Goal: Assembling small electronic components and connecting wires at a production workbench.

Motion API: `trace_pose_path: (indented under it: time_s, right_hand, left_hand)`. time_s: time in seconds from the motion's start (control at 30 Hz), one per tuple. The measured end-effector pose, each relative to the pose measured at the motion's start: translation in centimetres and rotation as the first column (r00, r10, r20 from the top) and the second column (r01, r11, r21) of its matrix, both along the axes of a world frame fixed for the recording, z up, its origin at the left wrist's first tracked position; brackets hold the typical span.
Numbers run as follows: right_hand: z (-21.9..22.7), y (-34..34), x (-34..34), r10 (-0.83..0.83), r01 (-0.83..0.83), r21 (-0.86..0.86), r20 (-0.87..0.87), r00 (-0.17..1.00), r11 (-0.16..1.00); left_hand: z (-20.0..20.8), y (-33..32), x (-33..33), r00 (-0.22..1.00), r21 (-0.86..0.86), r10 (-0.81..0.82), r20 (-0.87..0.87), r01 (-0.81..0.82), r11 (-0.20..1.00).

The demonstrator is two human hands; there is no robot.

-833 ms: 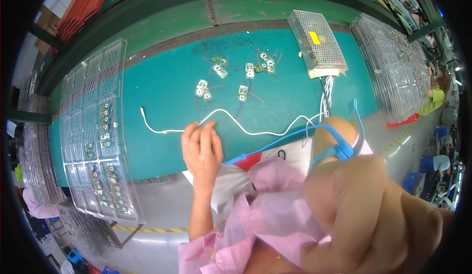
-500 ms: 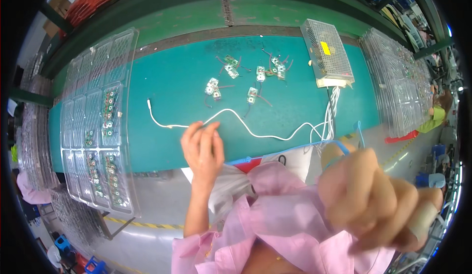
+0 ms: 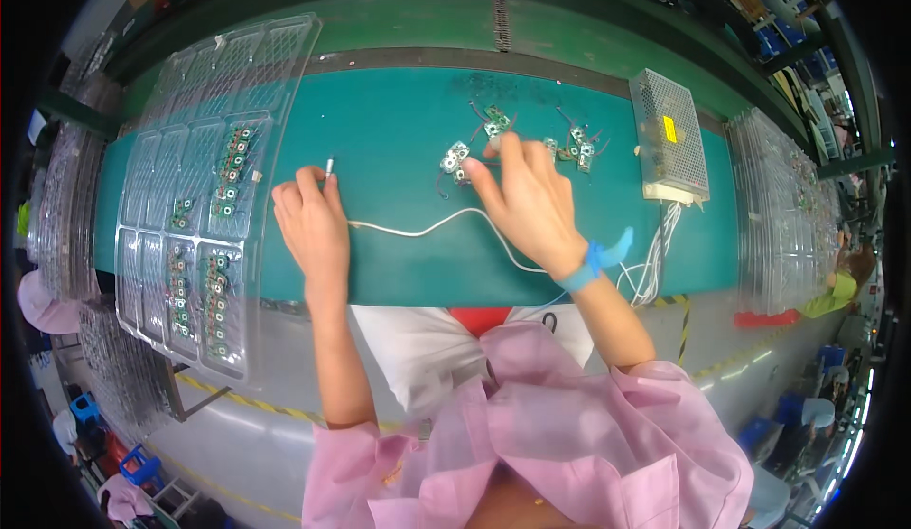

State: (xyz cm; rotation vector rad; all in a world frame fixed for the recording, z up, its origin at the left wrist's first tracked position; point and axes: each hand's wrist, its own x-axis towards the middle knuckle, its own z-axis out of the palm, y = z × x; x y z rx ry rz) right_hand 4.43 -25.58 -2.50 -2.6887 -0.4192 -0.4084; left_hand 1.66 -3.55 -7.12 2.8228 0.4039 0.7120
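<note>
My left hand rests on the green mat with its fingers closed around a white cable, whose plug end sticks out past the fingertips. My right hand, with a blue wrist strap on its wrist, reaches over the small circuit boards. Its thumb and forefinger are apart, the thumb beside a pale board with thin wires. Another board lies just beyond the forefinger. More wired boards lie to the right, partly hidden by the hand.
A perforated metal box with a bundle of white cables stands at the right. Clear plastic trays with boards in some compartments lie at the left of the green mat. Stacked trays stand beyond the right edge.
My left hand has moved left along the cable to its plug end. My right hand has come from close before the camera down over the boards. The view has shifted.
</note>
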Motion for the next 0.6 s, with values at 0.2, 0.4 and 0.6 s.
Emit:
trace_pose_path:
  time_s: [0.2,0.4,0.6]
  right_hand:
    - [-2.5,2.1,2.1,-0.086,0.084,-0.065,-0.023,0.996,0.994]
    - [-3.0,2.1,2.6,0.039,-0.041,0.047,0.043,0.998,0.998]
    - [-1.8,0.6,2.6,0.179,-0.154,0.367,-0.036,0.983,0.918]
  left_hand:
    - [0.9,-1.3,-2.0,0.986,-0.447,-0.081,0.144,0.138,0.884]
    - [2.0,-2.2,-4.5,0.975,-0.977,-0.051,0.215,0.215,-0.005]
    - [2.6,-2.9,-5.4,0.982,-0.979,-0.121,0.146,0.126,-0.158]
